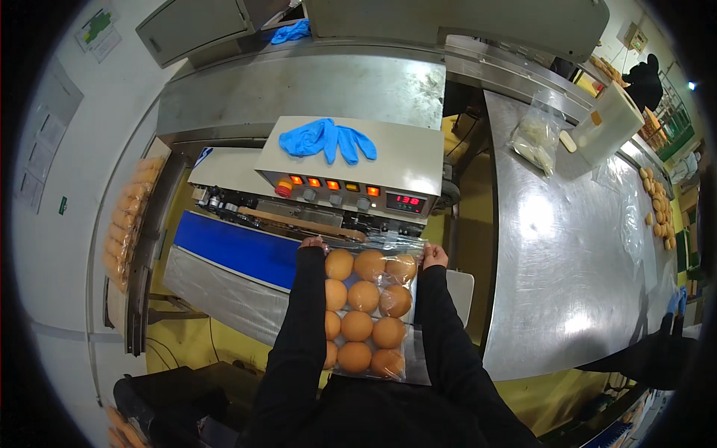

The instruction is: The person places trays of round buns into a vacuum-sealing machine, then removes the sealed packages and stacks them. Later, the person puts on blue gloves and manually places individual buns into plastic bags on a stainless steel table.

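Left grip (314, 243) and right grip (435, 256), outstretched, pinch a bag (378, 243).

The bag of buns (364, 296) lies between the left hand (314, 243) and the right hand (434, 255), before the machine (411, 153). A glove (328, 140) rests on the machine; a belt (231, 246) runs left of the bag. On the counter (538, 299) to the right, a film roll (612, 123) stands behind, loose rolls (657, 205) along the far right.

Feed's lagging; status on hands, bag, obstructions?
Left hand, right hand pinch bun bag near upper corners. Top edge beside machine. Blue glove atop it, clear of bag.
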A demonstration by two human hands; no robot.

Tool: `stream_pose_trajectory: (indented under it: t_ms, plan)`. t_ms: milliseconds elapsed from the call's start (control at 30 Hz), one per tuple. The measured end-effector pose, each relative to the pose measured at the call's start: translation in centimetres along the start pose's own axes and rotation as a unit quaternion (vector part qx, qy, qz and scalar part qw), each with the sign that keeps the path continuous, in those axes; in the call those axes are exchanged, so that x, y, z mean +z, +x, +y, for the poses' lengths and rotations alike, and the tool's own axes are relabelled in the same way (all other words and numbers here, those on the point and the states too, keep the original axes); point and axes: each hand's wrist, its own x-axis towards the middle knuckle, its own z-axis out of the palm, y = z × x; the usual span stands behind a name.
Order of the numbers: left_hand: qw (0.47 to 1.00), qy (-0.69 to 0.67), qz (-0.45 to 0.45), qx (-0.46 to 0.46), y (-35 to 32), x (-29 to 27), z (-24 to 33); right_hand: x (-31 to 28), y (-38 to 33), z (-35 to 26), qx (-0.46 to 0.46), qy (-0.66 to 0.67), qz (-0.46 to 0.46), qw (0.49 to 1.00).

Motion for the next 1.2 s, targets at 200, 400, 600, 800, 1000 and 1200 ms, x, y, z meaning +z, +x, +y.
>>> stream_pose_trajectory:
  t_ms: [200, 400, 600, 800, 1000, 1200]
  plan:
    - [0.999, 0.011, 0.010, -0.033, 1.3, -2.6, 2.7, 3.5, -0.8, 0.8, -0.004, -0.008, -0.009, 1.000]
    - [0.999, -0.047, -0.017, -0.015, 4.4, -6.7, 1.8, 7.6, -4.2, -2.6, -0.014, -0.046, 0.029, 0.998]
    - [0.992, -0.104, -0.043, -0.050, 6.0, -10.4, 3.6, 11.4, -6.9, -10.0, -0.219, -0.102, 0.125, 0.962]
    - [0.988, -0.127, -0.057, -0.072, 9.5, -12.9, 2.5, 13.5, -6.8, -15.1, -0.305, -0.312, 0.212, 0.875]
    - [0.999, -0.032, 0.004, 0.014, 15.9, -18.4, -2.3, 15.8, -8.1, -15.8, -0.300, -0.447, 0.247, 0.806]
    - [0.997, -0.040, 0.022, 0.054, 11.2, -24.5, -0.5, 17.8, -16.4, -11.4, -0.272, -0.369, 0.100, 0.883]
